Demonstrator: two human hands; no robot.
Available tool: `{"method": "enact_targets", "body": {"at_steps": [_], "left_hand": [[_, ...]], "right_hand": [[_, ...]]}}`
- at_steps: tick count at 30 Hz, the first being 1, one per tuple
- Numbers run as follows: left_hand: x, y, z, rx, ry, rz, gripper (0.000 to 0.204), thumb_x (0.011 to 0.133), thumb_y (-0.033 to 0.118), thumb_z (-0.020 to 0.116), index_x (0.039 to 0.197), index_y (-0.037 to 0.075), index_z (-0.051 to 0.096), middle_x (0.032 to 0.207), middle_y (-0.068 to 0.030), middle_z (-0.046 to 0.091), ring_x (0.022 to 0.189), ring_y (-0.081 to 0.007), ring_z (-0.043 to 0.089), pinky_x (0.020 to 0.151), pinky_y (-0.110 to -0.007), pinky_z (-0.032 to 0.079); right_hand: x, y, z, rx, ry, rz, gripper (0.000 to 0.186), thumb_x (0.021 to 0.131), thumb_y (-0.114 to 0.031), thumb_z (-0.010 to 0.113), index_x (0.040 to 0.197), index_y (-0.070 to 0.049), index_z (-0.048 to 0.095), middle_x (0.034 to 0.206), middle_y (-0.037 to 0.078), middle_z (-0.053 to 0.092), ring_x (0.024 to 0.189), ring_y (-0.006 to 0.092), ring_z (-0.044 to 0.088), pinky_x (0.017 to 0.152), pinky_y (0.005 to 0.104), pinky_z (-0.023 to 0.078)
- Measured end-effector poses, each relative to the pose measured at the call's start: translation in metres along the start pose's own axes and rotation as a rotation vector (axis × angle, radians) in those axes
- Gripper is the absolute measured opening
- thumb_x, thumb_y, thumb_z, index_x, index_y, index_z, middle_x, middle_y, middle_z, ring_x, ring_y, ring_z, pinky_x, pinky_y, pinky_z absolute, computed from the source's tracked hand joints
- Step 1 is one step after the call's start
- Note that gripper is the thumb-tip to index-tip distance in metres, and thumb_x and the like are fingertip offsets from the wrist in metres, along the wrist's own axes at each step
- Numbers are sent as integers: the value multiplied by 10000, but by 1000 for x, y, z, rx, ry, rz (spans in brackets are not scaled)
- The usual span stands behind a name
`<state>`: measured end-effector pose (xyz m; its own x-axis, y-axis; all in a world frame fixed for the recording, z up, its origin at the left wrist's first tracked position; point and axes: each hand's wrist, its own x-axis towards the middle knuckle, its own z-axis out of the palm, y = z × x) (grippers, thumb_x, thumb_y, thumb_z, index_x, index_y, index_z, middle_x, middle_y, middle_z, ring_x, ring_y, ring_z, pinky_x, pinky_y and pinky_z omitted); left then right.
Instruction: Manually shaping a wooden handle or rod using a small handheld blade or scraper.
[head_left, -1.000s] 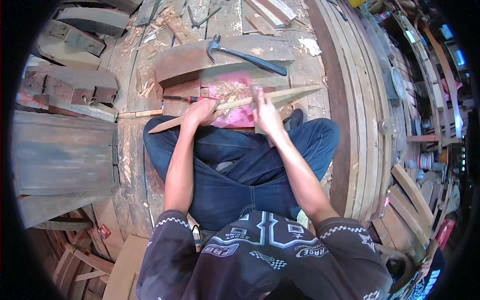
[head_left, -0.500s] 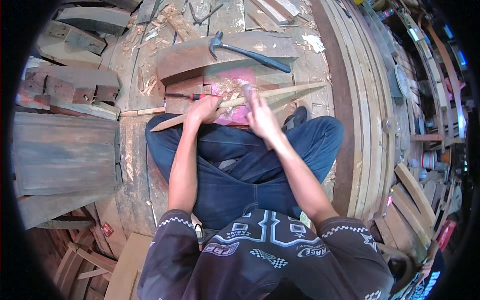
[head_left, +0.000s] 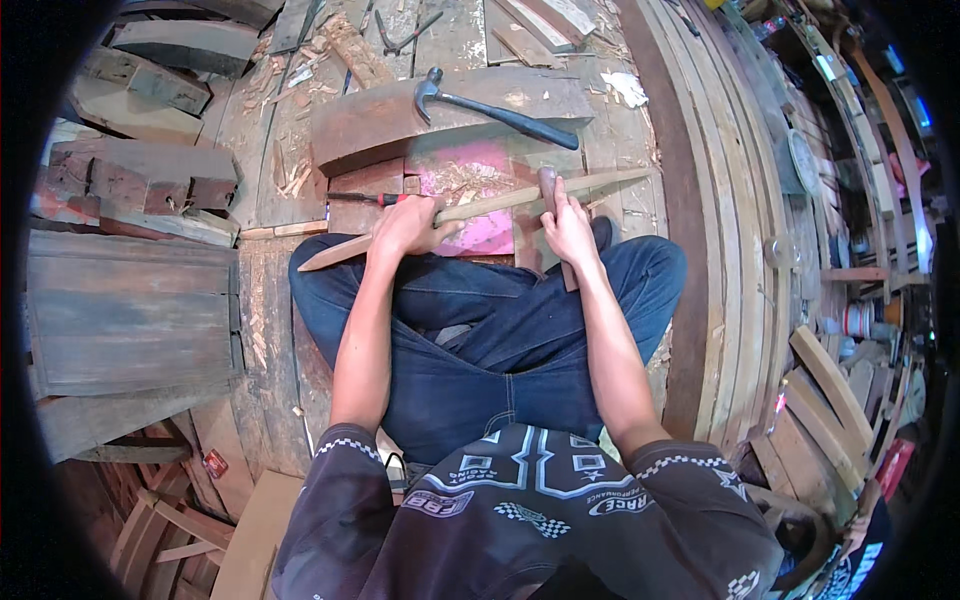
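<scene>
My left hand [head_left: 408, 225] grips a long, pale wooden strip [head_left: 610, 178], which lies diagonally over my left knee and the floor, with a pointed left end. My right hand [head_left: 568, 230] is closed on a narrow brown wooden tool [head_left: 548, 183], held upright across the strip. A red-and-black handled tool [head_left: 365, 198] lies beside my left hand. Beneath the strip, a pink patch [head_left: 470, 160] is covered with shavings. Just beyond, a black-handled claw hammer [head_left: 506, 118] rests on a thick wooden beam [head_left: 350, 130]. I sit cross-legged in jeans.
Pincers [head_left: 400, 40] and wood scraps lie at the far side. Stacked timber blocks [head_left: 175, 50] and a weathered panel [head_left: 130, 300] are at the left. Long planks [head_left: 700, 200] run along the right, beside cluttered shelving [head_left: 860, 180]. Another person's hand [head_left: 853, 532] shows at the lower right edge.
My right hand and its tool have shifted right along the strip, after moving slightly left in between. The strip's left end has dipped slightly. My left hand keeps its grip.
</scene>
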<state>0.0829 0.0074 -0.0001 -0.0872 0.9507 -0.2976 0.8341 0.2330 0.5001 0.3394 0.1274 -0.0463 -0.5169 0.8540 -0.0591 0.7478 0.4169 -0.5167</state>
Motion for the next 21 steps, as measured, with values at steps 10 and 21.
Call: {"method": "enact_targets", "body": {"at_steps": [10,21], "left_hand": [[5,19,1,15,66,-217,471,871,540,550,1034,131,719,854,-230,675,864,-379,663,788,-488,505],[15,33,13,42,220,-153,423,827,484,639,939,82,714,770,-212,672,790,-363,673,708,-464,528]], "right_hand": [[6,-12,-1,56,14,36,695,851,-157,499,1477,-28,225,1259,339,489,1188,454,492,1020,446,398],[7,-11,4,6,10,23,718,852,-151,499,1484,-25,181,1173,350,492,1070,474,537,953,466,434]]}}
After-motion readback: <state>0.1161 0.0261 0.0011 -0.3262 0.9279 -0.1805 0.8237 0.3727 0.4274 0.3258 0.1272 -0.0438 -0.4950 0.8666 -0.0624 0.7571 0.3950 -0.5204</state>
